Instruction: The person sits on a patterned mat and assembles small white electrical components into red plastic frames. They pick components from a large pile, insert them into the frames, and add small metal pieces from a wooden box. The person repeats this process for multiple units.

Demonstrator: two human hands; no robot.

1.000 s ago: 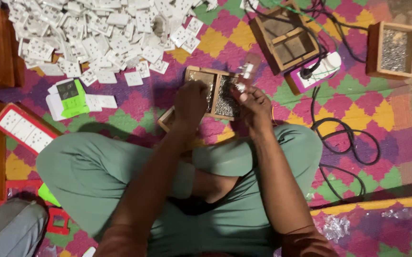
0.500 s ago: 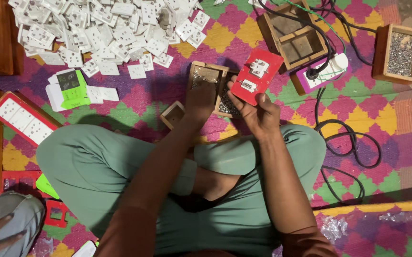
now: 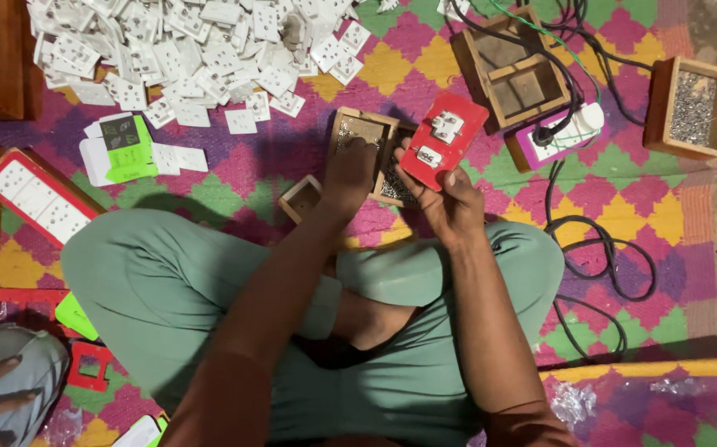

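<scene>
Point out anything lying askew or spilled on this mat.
The white socket plates lie in a loose, sprawling heap at the mat's top left, several strays scattered off its edge. The black cable sprawls in untidy loops at right.

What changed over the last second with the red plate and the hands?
The right hand brought the red rectangular plate with two white sockets up into plain view and holds it. The left hand stayed reaching into the small wooden parts tray. The pile of white socket pieces is unchanged.

A flat green, white and black carton (image 3: pixel 122 149) lies at upper left, just below the heap of white sockets (image 3: pixel 185 50).
</scene>
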